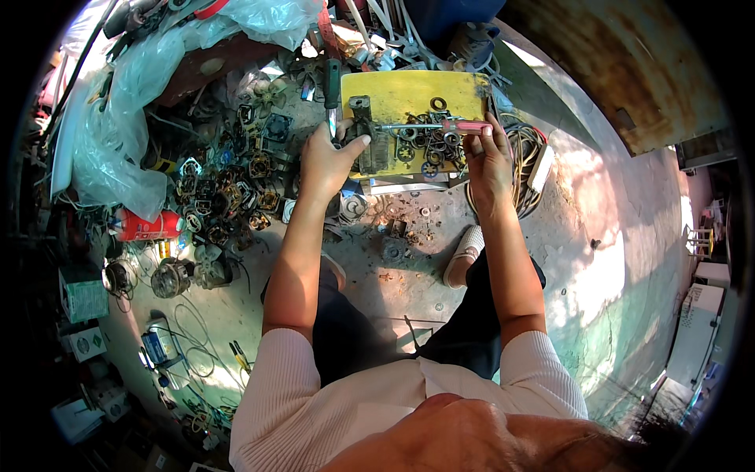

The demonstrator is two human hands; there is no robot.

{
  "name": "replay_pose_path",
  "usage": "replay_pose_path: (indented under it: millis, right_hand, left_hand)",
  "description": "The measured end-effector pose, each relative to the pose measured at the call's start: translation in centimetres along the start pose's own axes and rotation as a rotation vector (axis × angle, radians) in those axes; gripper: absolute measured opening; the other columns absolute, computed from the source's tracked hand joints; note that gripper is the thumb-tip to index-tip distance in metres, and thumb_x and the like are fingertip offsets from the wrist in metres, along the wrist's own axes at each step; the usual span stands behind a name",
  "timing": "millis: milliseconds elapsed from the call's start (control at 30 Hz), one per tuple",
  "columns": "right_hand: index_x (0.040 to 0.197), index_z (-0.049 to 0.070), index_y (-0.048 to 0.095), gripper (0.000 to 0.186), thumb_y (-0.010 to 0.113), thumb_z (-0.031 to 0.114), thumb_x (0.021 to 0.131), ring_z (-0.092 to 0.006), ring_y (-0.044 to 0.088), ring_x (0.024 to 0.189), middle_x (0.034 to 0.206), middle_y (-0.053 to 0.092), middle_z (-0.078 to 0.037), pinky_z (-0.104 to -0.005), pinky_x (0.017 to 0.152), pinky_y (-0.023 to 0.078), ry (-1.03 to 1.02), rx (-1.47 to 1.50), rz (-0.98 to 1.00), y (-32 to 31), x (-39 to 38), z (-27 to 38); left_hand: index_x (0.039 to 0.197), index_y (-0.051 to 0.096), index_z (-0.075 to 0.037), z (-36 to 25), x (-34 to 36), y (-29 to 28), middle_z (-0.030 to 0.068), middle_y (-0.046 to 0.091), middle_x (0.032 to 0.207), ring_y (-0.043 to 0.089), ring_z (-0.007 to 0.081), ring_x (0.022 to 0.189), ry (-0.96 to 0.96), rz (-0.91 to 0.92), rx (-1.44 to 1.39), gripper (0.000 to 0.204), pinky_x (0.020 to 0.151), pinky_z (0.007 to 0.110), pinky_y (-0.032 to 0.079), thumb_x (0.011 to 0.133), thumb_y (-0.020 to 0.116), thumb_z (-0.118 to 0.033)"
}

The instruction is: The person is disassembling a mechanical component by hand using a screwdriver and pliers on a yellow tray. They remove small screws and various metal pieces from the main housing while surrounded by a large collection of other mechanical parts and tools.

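My right hand (489,161) grips a screwdriver (464,126) by its red, translucent handle. Its thin metal shaft points left, and the tip reaches toward a dark, worn metal block (370,153). Beside that block is my left hand (324,161), thumb stretched along it and fingers curled; whatever they hold is hidden. Just beyond the left hand lies a tool with a dark green grip (332,82) and a bright metal shaft, its near end covered by the hand. Underneath is a yellow board (409,86) with a pile of dark rings and small round parts (432,145).
Many small motor parts (236,181) are heaped at left, near a clear plastic sheet (126,110) and a red object (147,225). A coiled cable (525,157) and white power strip (541,168) lie right of the board. A rusty panel (629,63) fills the far right.
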State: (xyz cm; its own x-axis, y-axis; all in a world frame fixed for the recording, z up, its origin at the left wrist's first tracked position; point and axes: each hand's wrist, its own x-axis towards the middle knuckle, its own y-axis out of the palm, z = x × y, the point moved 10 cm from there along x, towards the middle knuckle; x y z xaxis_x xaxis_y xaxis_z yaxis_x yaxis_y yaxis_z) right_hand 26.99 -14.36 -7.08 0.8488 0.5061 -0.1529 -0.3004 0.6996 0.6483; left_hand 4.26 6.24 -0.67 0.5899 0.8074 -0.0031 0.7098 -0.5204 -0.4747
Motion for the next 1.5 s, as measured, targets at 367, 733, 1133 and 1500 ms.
replay_pose_path:
  millis: [367, 733, 1133, 1500]
  right_hand:
    - [0.135, 0.018, 0.048, 0.036, 0.053, 0.02, 0.1, -0.0096, 0.057, 0.099, 0.112, 0.059, 0.002, -0.0281, 0.087, 0.045, 0.075, -0.075, -0.03, 0.1, -0.6, -0.8]
    - [0.134, 0.013, 0.049, 0.038, 0.056, 0.019, 0.098, -0.0132, 0.061, 0.1, 0.114, 0.062, -0.002, -0.0311, 0.087, 0.049, 0.097, -0.078, -0.103, -0.4, -0.4, -0.5]
    - [0.136, 0.011, 0.048, 0.038, 0.053, 0.013, 0.099, -0.0132, 0.062, 0.092, 0.109, 0.064, -0.004, -0.0323, 0.089, 0.05, 0.089, -0.063, -0.12, 0.3, -1.1, 0.0]
    - [0.134, 0.014, 0.048, 0.036, 0.054, 0.016, 0.099, -0.0116, 0.058, 0.099, 0.111, 0.06, -0.001, -0.03, 0.087, 0.048, 0.14, -0.062, -0.116, 0.7, -1.4, -0.6]
  left_hand:
    - [0.119, 0.059, 0.006, 0.0, 0.0, -0.1, 0.0168, 0.067, 0.113, 0.064, 0.0226, 0.103, 0.012, 0.002, -0.009, 0.052, 0.09, 0.034, 0.047, 0.077, 0.078, -0.019]
    - [0.118, 0.06, 0.005, 0.2, 0.0, -0.1, 0.0162, 0.067, 0.111, 0.064, 0.0224, 0.102, 0.01, -0.004, 0.006, 0.05, 0.09, 0.034, 0.047, 0.078, 0.078, -0.018]
    - [0.115, 0.06, 0.006, 0.0, 0.0, -0.2, 0.0155, 0.066, 0.105, 0.063, 0.0236, 0.097, 0.04, -0.021, 0.004, 0.049, 0.087, 0.035, 0.047, 0.077, 0.078, -0.021]
    - [0.119, 0.059, 0.005, -0.1, -0.2, -0.2, 0.0166, 0.067, 0.113, 0.063, 0.0233, 0.104, -0.003, -0.003, 0.014, 0.051, 0.092, 0.034, 0.046, 0.078, 0.078, -0.019]
